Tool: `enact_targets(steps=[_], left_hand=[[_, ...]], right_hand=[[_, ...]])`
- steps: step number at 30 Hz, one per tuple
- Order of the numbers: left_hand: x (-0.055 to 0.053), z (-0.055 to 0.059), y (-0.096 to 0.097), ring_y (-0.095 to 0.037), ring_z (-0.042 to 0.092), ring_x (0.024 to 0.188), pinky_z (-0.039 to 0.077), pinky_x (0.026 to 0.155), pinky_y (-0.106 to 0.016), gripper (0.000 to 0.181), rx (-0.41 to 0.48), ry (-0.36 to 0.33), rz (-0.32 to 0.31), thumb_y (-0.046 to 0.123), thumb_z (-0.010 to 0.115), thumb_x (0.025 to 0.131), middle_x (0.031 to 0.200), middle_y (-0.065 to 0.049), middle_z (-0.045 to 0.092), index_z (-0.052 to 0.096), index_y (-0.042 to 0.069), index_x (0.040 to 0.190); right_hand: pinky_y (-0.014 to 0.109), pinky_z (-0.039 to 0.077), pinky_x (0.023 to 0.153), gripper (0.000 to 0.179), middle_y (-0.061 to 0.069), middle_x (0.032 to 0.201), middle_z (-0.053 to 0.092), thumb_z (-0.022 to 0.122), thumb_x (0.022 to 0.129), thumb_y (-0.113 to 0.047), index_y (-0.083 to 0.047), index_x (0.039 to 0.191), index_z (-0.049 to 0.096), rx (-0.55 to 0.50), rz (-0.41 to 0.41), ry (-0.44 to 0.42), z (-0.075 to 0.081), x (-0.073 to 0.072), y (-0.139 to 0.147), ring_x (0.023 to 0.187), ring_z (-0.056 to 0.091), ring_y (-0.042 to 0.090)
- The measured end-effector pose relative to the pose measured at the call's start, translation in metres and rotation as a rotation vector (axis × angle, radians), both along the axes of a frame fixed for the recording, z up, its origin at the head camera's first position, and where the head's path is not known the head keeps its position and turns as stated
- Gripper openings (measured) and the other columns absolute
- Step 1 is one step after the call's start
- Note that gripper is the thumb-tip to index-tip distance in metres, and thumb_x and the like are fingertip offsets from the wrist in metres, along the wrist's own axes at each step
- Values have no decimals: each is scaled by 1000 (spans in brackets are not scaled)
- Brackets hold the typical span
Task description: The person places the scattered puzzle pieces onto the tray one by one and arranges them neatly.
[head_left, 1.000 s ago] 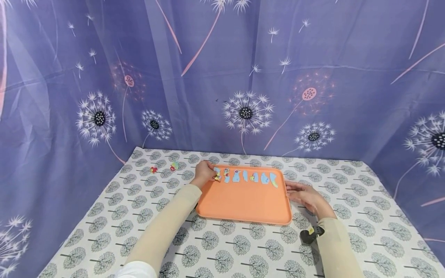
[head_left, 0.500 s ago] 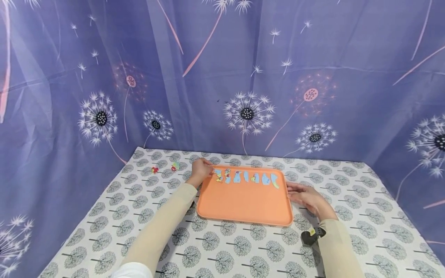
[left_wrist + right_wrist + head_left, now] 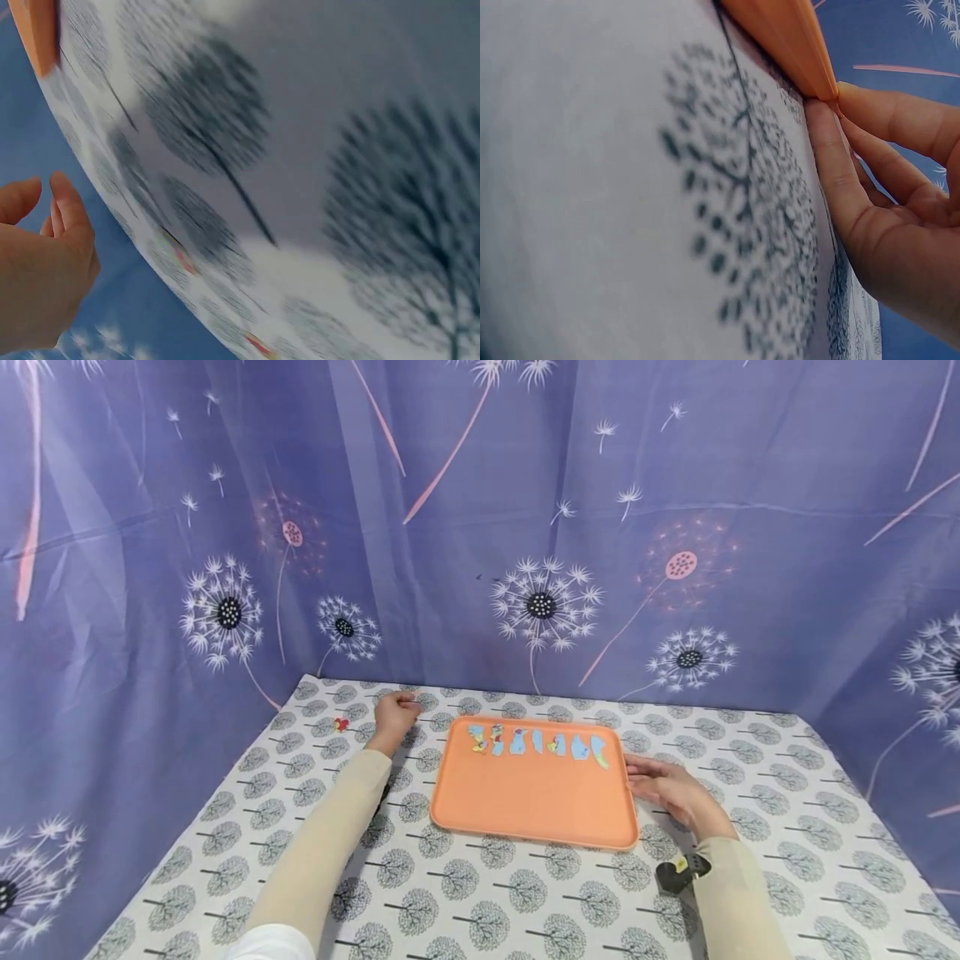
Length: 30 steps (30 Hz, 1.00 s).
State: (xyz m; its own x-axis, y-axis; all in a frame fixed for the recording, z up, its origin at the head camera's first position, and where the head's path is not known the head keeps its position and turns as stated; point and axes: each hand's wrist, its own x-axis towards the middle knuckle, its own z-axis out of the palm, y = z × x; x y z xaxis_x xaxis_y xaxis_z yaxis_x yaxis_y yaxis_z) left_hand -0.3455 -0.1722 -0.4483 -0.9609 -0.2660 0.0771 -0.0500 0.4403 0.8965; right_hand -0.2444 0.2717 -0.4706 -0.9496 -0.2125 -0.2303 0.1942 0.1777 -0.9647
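Observation:
My left hand (image 3: 396, 720) is over the table left of the orange tray (image 3: 532, 802). In the left wrist view, its thumb and fingers are a little apart and hold nothing. A small red piece (image 3: 341, 724) lies on the cloth to the left of this hand. Two small coloured pieces show in the left wrist view, a nearer one (image 3: 259, 346) and a farther one (image 3: 180, 257); the head view hides one behind the hand. My right hand (image 3: 671, 789) touches the tray's right edge with thumb and fingertips, fingers fairly straight.
Several light blue picture pieces (image 3: 517, 742), irregular like puzzle pieces, stand in a row along the tray's far side. A tree-print cloth (image 3: 465, 910) covers the table. Behind it hangs a purple dandelion curtain (image 3: 450, 568).
My left hand has let go of the leftmost picture piece on the tray and moved left off it, now covering the green-and-red piece. The right hand stays at the tray's edge.

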Motion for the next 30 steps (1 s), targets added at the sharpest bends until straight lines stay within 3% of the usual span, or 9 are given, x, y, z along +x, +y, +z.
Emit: enact_targets(steps=[7, 14, 17, 24, 27, 30], left_hand=[[2, -5, -25, -35, 61, 95, 55, 78, -42, 33, 7, -10, 76, 2, 60, 90, 107, -22, 63, 61, -8, 121], [-3, -7, -38, -35, 58, 95, 53, 77, -43, 32, 3, -60, 163, -1, 55, 88, 114, -25, 60, 61, -8, 119], [-3, -8, -43, -36, 56, 98, 51, 77, -44, 36, -8, -113, 171, -1, 54, 87, 120, -26, 58, 60, -7, 122], [-2, -4, -46, -39, 51, 119, 52, 93, -49, 50, -51, -244, 123, -3, 62, 84, 134, -23, 52, 52, -6, 133], [-10, -13, -53, -35, 53, 119, 54, 92, -45, 56, -75, -252, 73, -2, 65, 81, 136, -17, 54, 52, -1, 136], [-47, -60, -79, -34, 58, 112, 58, 78, -37, 58, -136, -171, 24, 3, 70, 74, 129, -14, 60, 58, 1, 131]], right_hand=[[27, 54, 92, 67, 20, 126, 54, 61, 90, 1, 10, 146, 26, 1, 8, 7, -3, 0, 3, 96, 62, 8], [28, 53, 94, 67, 22, 131, 50, 62, 90, -1, 8, 147, 26, 2, 9, -2, -2, 0, 4, 98, 61, 7], [28, 53, 94, 67, 22, 131, 50, 62, 90, 0, 8, 147, 27, 4, 10, 1, -2, -1, 3, 99, 61, 8], [28, 53, 94, 69, 25, 134, 49, 64, 89, -1, 8, 147, 27, 15, 28, 10, -2, -1, 4, 100, 61, 8], [27, 53, 95, 69, 28, 137, 45, 63, 89, -1, 9, 146, 26, 13, 44, 23, -2, -1, 5, 101, 61, 9], [27, 53, 94, 69, 28, 136, 45, 63, 90, -1, 9, 146, 26, 10, 39, 18, -2, -1, 5, 100, 61, 9]])
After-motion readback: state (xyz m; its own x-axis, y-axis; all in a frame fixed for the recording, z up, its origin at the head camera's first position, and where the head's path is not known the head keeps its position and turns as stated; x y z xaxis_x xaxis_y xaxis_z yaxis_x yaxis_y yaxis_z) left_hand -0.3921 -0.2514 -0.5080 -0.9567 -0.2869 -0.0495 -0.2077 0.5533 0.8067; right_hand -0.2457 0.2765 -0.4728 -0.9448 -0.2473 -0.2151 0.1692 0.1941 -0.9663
